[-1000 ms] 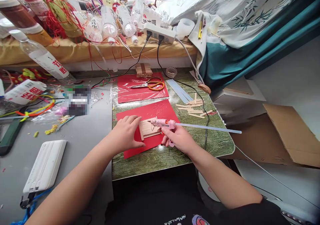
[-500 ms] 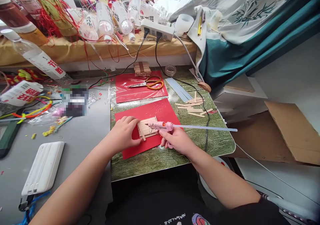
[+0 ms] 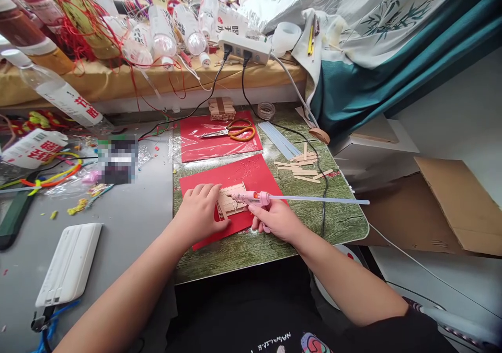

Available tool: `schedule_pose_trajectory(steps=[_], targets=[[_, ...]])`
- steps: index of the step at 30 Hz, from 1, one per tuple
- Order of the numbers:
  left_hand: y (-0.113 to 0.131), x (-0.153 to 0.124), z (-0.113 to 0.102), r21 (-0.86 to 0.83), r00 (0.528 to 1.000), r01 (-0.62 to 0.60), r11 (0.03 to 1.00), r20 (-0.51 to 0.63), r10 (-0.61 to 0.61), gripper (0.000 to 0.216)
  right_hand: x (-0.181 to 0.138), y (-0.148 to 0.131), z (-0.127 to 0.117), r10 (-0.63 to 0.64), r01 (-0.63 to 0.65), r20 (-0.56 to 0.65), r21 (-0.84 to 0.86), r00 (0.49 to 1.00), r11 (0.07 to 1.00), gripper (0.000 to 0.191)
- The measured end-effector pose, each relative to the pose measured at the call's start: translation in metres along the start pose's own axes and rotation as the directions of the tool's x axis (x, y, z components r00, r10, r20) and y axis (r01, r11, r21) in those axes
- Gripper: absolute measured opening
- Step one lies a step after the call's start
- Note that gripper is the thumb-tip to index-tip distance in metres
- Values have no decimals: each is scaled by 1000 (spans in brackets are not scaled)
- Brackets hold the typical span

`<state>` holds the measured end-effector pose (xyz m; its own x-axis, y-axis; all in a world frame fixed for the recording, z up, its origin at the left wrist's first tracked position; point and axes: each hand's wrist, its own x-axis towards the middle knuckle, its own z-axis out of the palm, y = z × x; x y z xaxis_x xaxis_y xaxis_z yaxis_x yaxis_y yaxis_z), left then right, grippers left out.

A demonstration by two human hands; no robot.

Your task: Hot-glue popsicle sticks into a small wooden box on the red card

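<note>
My right hand is wrapped round the handle of a pink hot glue gun. A long translucent glue stick runs out of its back to the right, and its nozzle points left over a small panel of wooden craft sticks. That panel lies on a red sheet. At the panel's left edge, my left hand grips a craft stick laid across the others, fingers at the far end and thumb at the near end. The fingers partly cover it.
Loose craft sticks and spare glue sticks lie to the right. Behind are scissors on wrapped red paper, a bundle of sticks and a tape roll. A black cord crosses the table's right side.
My left hand has shifted slightly right over the panel's left edge, its thumb now against the crosswise stick's near end. The glue gun stays almost in place.
</note>
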<state>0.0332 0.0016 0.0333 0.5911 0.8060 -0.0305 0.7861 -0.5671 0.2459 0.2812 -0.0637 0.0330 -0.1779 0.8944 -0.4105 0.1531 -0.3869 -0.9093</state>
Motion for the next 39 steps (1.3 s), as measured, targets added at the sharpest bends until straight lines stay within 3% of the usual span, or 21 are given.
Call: schedule_pose_trajectory(steps=[12, 20, 28, 39], targets=[[-6, -3, 1, -18, 999, 9, 1000, -35, -10, 78, -2, -4, -1, -2, 2, 38, 5, 999, 1000, 52], [-30, -17, 18, -315, 998, 9, 949, -53, -27, 82, 0, -6, 2, 2, -3, 34, 11, 999, 1000, 52], [-43, -19, 27, -466, 995, 0, 885, -85, -44, 79, 0, -5, 5, -10, 9, 58, 4, 998, 1000, 57], [-34, -20, 17, -322, 997, -51, 945, -77, 27, 85, 2, -2, 4, -6, 6, 45, 2, 999, 1000, 53]])
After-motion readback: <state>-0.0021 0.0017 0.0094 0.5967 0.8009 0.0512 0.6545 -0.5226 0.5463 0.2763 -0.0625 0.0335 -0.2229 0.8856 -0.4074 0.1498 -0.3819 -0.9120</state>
